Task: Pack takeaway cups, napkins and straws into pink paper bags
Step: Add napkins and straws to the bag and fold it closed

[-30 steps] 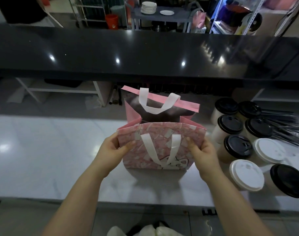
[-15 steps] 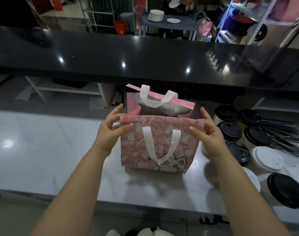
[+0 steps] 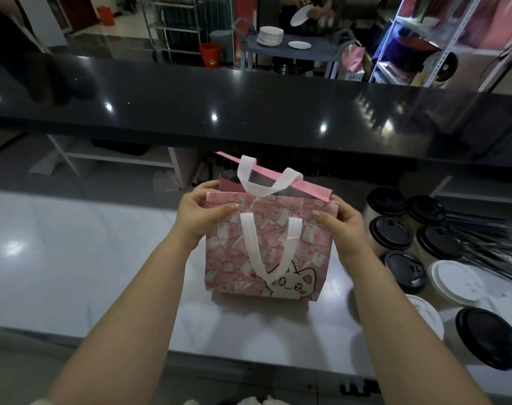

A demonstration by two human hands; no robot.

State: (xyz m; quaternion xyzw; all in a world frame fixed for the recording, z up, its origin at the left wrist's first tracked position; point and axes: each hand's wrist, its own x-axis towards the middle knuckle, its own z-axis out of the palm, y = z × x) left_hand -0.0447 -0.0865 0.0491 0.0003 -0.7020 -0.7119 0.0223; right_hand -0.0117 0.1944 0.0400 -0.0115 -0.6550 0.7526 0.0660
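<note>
A pink paper bag [image 3: 278, 258] with white handles and a cat print stands upright on the white marble counter [image 3: 73, 252]. My left hand [image 3: 202, 211] pinches the top left corner of its near panel. My right hand [image 3: 341, 226] grips the top right corner. The bag's mouth is nearly closed, so its inside is hidden. Several takeaway cups stand to the right, with black lids [image 3: 390, 232] and white lids [image 3: 456, 280]. A pile of black straws [image 3: 488, 244] lies behind the cups. No napkins are in view.
A raised black counter ledge [image 3: 249, 112] runs across behind the bag. A black-lidded cup [image 3: 488, 336] stands near the front right edge. Beyond the ledge is a grey cart with stacked plates [image 3: 269, 35], a red bucket [image 3: 209, 54] and metal shelving [image 3: 409, 39].
The bag has risen from a squashed, wide-open shape to full height, and its mouth has narrowed. Both hands moved up and back with the bag's top edge.
</note>
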